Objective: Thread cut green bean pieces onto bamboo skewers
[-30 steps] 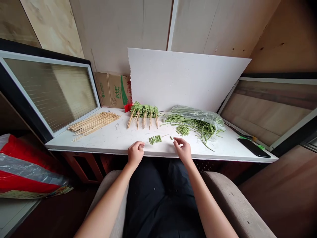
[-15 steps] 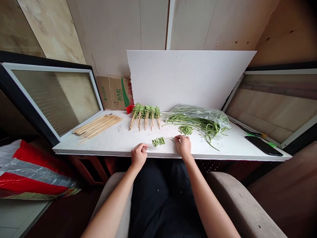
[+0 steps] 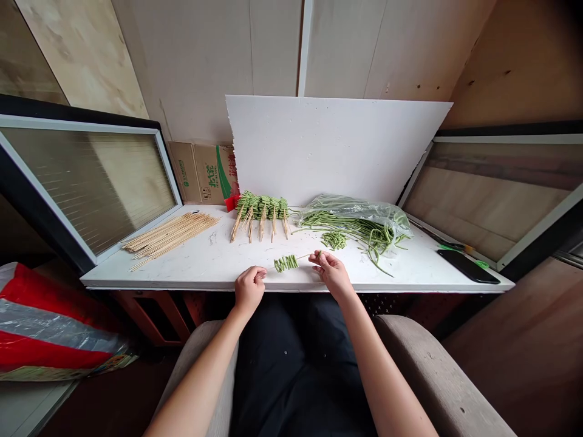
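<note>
Pinching skewer (image 3: 288,263): left hand (image 3: 248,286), right hand (image 3: 331,272)

Cardboard box (image 3: 200,173) — green Chinese characters, too small to read

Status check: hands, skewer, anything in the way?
Left hand pinching skewer end, threaded beans mid-stick. Right hand pinching bean piece at the tip. Nothing blocking; cut bean pile just beyond.
</note>
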Available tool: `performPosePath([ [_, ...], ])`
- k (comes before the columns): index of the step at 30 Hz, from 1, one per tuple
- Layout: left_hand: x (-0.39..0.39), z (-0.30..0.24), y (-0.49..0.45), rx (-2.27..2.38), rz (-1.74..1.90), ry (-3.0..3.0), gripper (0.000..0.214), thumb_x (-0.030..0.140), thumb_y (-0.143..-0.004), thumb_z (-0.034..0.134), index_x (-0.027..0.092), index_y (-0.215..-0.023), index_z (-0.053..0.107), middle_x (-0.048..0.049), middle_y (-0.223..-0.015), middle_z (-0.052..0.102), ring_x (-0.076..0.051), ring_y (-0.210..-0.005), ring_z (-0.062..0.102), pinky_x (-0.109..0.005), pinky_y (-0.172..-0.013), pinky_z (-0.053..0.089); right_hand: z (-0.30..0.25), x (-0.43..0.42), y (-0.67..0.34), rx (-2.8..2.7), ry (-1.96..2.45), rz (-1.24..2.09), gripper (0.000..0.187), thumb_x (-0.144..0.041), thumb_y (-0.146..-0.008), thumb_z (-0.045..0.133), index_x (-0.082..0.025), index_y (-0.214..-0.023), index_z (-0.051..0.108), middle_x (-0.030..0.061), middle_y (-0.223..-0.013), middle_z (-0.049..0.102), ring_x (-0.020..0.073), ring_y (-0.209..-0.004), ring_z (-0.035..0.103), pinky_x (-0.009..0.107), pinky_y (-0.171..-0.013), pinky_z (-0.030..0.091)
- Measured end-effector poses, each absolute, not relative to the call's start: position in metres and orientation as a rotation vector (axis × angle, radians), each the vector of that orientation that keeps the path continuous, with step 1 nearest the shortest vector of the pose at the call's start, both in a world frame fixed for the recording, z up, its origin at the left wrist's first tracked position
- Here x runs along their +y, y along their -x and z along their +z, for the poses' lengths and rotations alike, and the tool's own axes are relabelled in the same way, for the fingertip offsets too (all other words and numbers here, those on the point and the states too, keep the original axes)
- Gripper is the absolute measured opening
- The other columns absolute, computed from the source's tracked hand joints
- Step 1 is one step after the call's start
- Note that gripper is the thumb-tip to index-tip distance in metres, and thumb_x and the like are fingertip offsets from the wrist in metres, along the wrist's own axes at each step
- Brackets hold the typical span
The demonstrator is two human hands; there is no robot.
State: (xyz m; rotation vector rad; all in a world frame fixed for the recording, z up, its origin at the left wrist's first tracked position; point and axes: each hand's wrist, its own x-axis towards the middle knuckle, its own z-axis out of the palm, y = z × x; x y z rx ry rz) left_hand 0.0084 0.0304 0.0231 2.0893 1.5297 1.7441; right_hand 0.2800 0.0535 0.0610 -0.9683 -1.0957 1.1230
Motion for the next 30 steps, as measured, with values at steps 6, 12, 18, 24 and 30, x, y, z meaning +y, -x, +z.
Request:
performPosePath([
  [6,0.0307,0.0220,-0.0082,1.504,1.733,-2.105,0.035,-0.003,-0.078,0.047,0.022,-0.085,0.072,-0.0017,-0.081,0.078,-0.018,-0.076,0.075,-0.028,-0.070,0.057,0.0636,0.0481,-0.2779,-1.122,0.963,1.179,0.050,-0.068,-0.077,0.080,-0.023,-0.100,0.077,0.0096,-0.111,0.078,0.0255,-0.111,0.071,0.029,-0.082,0.055],
  [12,0.0306,0.0225,-0.0082,1.498,1.722,-2.112,0.037,-0.005,-0.077,0.046,0.022,-0.084,0.072,-0.0015,-0.081,0.078,-0.018,-0.077,0.075,-0.027,-0.070,0.057,0.0654,0.0468,-0.2765,-1.134,0.970,1.189,0.051,-0.067,-0.076,0.082,-0.022,-0.100,0.078,0.0102,-0.109,0.079,0.0261,-0.109,0.073,0.032,-0.085,0.055],
  [18,0.0299,0.0244,-0.0080,1.501,1.725,-2.125,0.038,-0.005,-0.077,0.046,0.021,-0.085,0.072,-0.0016,-0.080,0.078,-0.018,-0.076,0.075,-0.027,-0.070,0.057,0.0682,0.0440,-0.2756,-1.088,0.920,1.239,0.045,-0.061,-0.077,0.084,-0.022,-0.098,0.079,0.0090,-0.107,0.079,0.0239,-0.108,0.071,0.030,-0.086,0.054],
  [24,0.0293,0.0250,-0.0081,1.508,1.714,-2.126,0.037,-0.005,-0.077,0.047,0.021,-0.084,0.072,-0.0011,-0.080,0.078,-0.018,-0.076,0.075,-0.026,-0.070,0.056,0.0681,0.0438,-0.2751,-1.051,0.919,1.235,0.045,-0.060,-0.075,0.086,-0.022,-0.097,0.080,0.0089,-0.105,0.079,0.0241,-0.107,0.070,0.030,-0.085,0.052],
  [30,0.0298,0.0247,-0.0077,1.506,1.725,-2.142,0.037,-0.005,-0.078,0.047,0.021,-0.085,0.073,-0.0012,-0.081,0.078,-0.018,-0.075,0.075,-0.027,-0.070,0.055,0.0673,0.0437,-0.2755,-1.060,0.914,1.244,0.043,-0.059,-0.075,0.086,-0.023,-0.097,0.081,0.0083,-0.103,0.079,0.0239,-0.105,0.070,0.030,-0.085,0.052],
])
